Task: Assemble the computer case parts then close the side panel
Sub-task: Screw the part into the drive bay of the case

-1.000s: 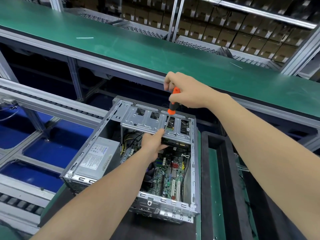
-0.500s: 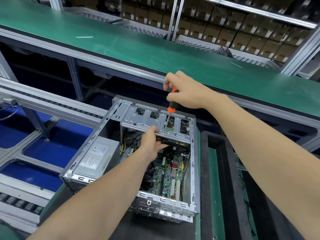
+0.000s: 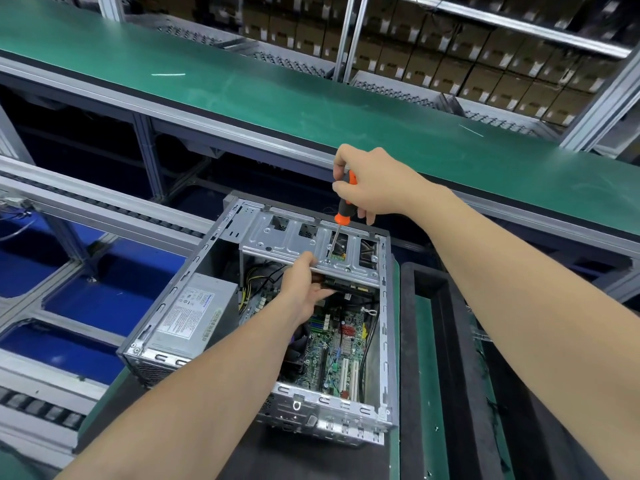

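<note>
**A:** How much room is there round the computer case (image 3: 385, 327)?

**B:** It's tight on your right. The case's right rail runs just beside the black foam tray (image 3: 446, 341). On your left, the wall by the power supply (image 3: 207, 337) sits near the edge of the dark mat (image 3: 263, 455), and past that edge you have roller rails (image 3: 104, 209) and blue bins (image 3: 86, 306) lower down. Beyond the far end there's a dark gap, then the green belt (image 3: 311, 109), which stands higher than the case.

**A:** Any writing you can read?

**B:** There's one white label (image 3: 195, 308) on top of the power supply, but its print is too small to read. The cardboard boxes (image 3: 485, 60) on the shelves behind the belt carry marks that are just as unreadable.

**A:** Which way does the case lie?

**B:** It's on its side right in front of you, open face up. Its long axis runs away from you toward the belt. The slotted rear panel is nearest you and the drive cage (image 3: 294, 240) spans the far end. The motherboard (image 3: 332, 344) shows on the floor between them.

**A:** And the hands?

**B:** Your right hand (image 3: 377, 181) is wrapped round the orange-and-black screwdriver (image 3: 344, 213). You hold it nearly upright, handle tipped slightly right, with the shaft going down through an opening in the cage. Your left hand (image 3: 303, 289) pinches the cage's near edge, thumb on top and fingers underneath against a dark part I can't identify.
</note>
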`<state>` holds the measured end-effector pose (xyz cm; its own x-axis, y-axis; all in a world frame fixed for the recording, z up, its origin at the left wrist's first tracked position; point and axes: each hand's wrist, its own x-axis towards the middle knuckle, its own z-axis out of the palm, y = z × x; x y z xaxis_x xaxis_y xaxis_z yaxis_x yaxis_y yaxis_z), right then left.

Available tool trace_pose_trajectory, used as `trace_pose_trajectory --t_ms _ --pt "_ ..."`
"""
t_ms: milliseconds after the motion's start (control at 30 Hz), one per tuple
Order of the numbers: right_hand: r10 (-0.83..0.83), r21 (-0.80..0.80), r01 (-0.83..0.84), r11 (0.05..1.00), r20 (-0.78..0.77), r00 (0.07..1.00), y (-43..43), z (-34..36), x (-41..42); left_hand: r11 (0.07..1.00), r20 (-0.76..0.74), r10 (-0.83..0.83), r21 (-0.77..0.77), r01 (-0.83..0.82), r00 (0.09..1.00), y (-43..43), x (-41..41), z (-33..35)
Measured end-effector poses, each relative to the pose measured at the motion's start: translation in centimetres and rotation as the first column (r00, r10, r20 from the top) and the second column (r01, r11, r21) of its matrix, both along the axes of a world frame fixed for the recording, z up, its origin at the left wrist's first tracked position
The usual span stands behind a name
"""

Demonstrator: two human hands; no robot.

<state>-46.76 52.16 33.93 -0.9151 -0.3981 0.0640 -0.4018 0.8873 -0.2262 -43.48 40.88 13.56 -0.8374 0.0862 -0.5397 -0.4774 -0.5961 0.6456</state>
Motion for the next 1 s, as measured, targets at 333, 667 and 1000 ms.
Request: trace_pose_trajectory --t_ms 333,667,1000 --pt "-0.154 -0.227 0.141 0.964 -0.043 0.987 2.9 -1.6 2.6 0.89 0.219 0.421 -0.287 -0.354 0.88 1.7 1.5 2.7" --pt "-0.044 -0.021 0.049 0.999 0.203 0.978 13.5 -7.9 10.6 0.704 -0.286 0.152 -0.641 -0.307 0.946 12.7 6.5 6.1" --pt "-0.197 -0.274 0.276 0.921 0.283 0.938 27.2 -21.7 18.2 0.264 -0.224 -0.663 -0.963 -0.058 0.714 22.0 13.5 0.5"
